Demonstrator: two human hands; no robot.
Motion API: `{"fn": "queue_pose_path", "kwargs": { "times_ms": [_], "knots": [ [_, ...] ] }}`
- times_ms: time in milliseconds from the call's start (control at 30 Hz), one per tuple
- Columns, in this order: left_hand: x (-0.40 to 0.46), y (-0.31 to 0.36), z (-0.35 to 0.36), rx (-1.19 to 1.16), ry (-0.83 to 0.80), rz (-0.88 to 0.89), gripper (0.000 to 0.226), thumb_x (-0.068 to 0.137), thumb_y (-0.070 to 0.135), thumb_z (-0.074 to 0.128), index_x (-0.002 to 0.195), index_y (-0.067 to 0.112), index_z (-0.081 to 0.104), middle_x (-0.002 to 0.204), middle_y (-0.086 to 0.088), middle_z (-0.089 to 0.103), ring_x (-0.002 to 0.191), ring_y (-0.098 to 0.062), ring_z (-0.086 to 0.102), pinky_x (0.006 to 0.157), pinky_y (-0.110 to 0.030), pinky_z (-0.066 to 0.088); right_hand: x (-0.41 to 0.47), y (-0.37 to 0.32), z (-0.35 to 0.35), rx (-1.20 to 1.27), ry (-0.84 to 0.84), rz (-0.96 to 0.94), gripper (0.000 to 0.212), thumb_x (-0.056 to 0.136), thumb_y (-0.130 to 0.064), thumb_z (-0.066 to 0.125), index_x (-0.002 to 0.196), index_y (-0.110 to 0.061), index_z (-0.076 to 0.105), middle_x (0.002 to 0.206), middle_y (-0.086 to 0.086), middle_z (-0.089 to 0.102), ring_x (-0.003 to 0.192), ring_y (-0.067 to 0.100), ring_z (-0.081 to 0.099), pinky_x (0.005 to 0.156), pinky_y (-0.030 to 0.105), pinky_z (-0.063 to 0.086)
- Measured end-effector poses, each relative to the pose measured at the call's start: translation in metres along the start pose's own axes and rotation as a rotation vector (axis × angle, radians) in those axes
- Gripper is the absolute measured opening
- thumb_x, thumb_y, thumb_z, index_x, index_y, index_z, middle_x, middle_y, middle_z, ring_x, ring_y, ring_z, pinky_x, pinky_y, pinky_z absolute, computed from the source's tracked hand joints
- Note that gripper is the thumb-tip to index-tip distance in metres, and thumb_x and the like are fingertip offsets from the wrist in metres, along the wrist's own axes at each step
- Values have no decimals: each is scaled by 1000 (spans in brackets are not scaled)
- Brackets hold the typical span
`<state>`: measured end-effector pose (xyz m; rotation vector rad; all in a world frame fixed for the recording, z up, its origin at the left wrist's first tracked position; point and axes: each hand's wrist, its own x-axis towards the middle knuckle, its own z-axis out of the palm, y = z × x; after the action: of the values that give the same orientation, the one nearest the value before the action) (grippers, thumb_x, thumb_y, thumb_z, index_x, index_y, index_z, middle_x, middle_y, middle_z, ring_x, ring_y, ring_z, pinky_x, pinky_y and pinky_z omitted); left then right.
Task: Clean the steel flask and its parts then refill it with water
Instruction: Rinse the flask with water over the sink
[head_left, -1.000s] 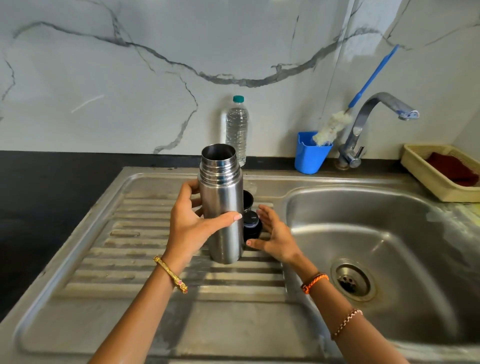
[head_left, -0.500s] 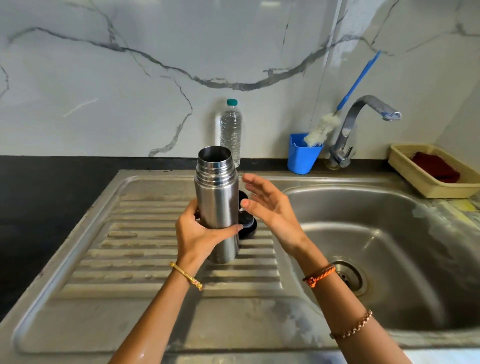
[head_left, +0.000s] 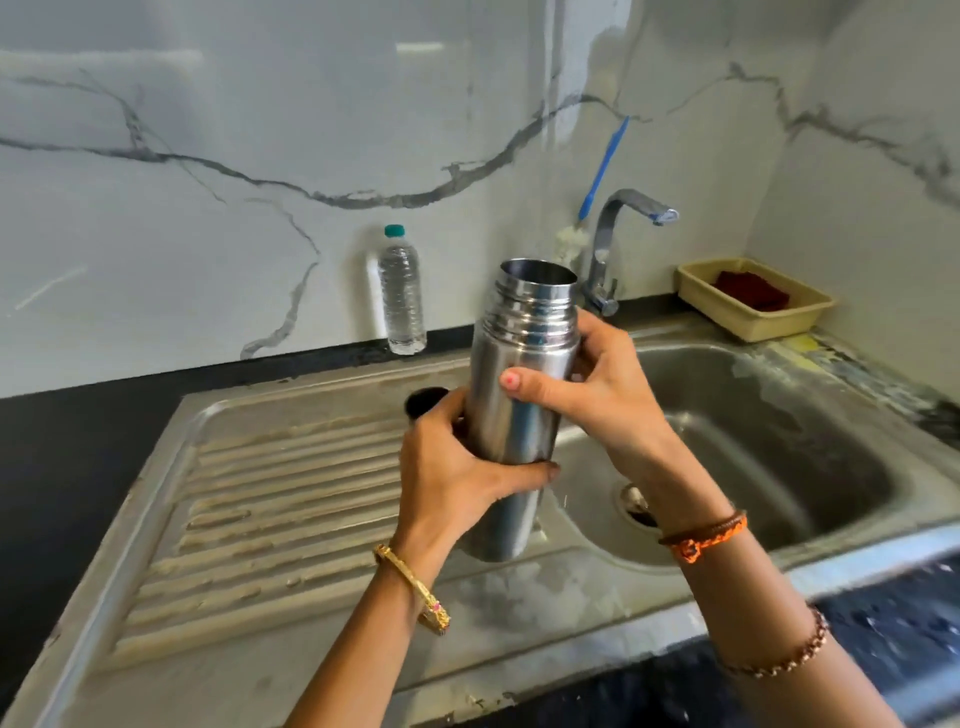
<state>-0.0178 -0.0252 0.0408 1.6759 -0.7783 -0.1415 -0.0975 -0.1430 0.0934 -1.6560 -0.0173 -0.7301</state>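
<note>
— Holding what, exactly?
— The flask (head_left: 519, 400), uncapped and tilted a little, mouth up. Both hands have it, lifted above the seam between the drainboard (head_left: 270, 499) and the basin (head_left: 779, 441).
— How do the fingers sit?
— The left hand (head_left: 457, 467) wraps the lower body, its fingers curled round the steel with the thumb across the front. The right hand (head_left: 597, 389) clasps just under the threaded neck, thumb lying on the front, fingers round the far side.
— Anything near it?
— A dark cap (head_left: 423, 402) peeks out behind the left hand, on the drainboard. I can't tell whether it touches the flask.
— And further off?
— A water bottle (head_left: 400, 296) stands on the table at the wall. The tap (head_left: 618, 234) rises behind the basin, with a blue-handled brush (head_left: 602, 166) beside it. A tray (head_left: 753, 306) with a red cloth (head_left: 750, 291) sits at the far right.
</note>
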Motion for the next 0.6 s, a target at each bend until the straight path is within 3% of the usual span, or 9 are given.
{"fn": "queue_pose_path", "kwargs": {
  "times_ms": [167, 267, 400, 467, 533, 600],
  "knots": [
    [-15, -2, 39, -102, -235, 18, 59, 44, 29, 92, 89, 41, 57, 84, 22, 66, 83, 6, 63, 70, -11, 50, -29, -2, -26, -85, 277, -18, 43, 52, -17, 85, 91, -11, 69, 82, 1, 74, 77, 16, 69, 67, 27, 55],
    [-25, -21, 58, -162, -268, -62, 61, 37, 42, 88, 90, 53, 59, 92, 30, 65, 93, 11, 58, 80, -9, 46, -42, 1, -47, -49, 421, 14, 37, 55, -17, 85, 88, -15, 70, 85, 3, 74, 79, 18, 70, 69, 27, 56],
    [-27, -39, 77, -318, -387, -294, 73, 32, 40, 84, 100, 27, 62, 98, 2, 68, 83, -2, 66, 64, -15, 50, -42, 4, -77, 15, 573, 93, 31, 58, -16, 84, 84, -15, 68, 79, -1, 72, 73, 12, 68, 65, 23, 53],
    [-27, -40, 90, -399, -348, -356, 68, 42, 29, 91, 103, 22, 62, 97, -2, 69, 81, -6, 67, 60, -17, 50, -36, 8, -93, 54, 611, 154, 21, 66, -14, 79, 84, -14, 67, 77, -1, 71, 71, 10, 67, 63, 22, 53],
    [-27, -40, 98, -485, -272, -398, 61, 44, 21, 90, 99, 22, 63, 87, 4, 72, 78, -7, 67, 59, -21, 51, -30, 13, -103, 102, 653, 217, 18, 68, -15, 78, 82, -14, 67, 75, -2, 70, 67, 8, 66, 61, 22, 53],
    [-24, -39, 111, -522, -210, -432, 62, 38, 30, 85, 96, 23, 64, 81, 8, 72, 73, -7, 68, 59, -25, 52, -24, 22, -117, 144, 688, 280, 17, 68, -18, 79, 79, -14, 67, 75, 0, 69, 66, 9, 65, 60, 23, 55]
  ]
}}
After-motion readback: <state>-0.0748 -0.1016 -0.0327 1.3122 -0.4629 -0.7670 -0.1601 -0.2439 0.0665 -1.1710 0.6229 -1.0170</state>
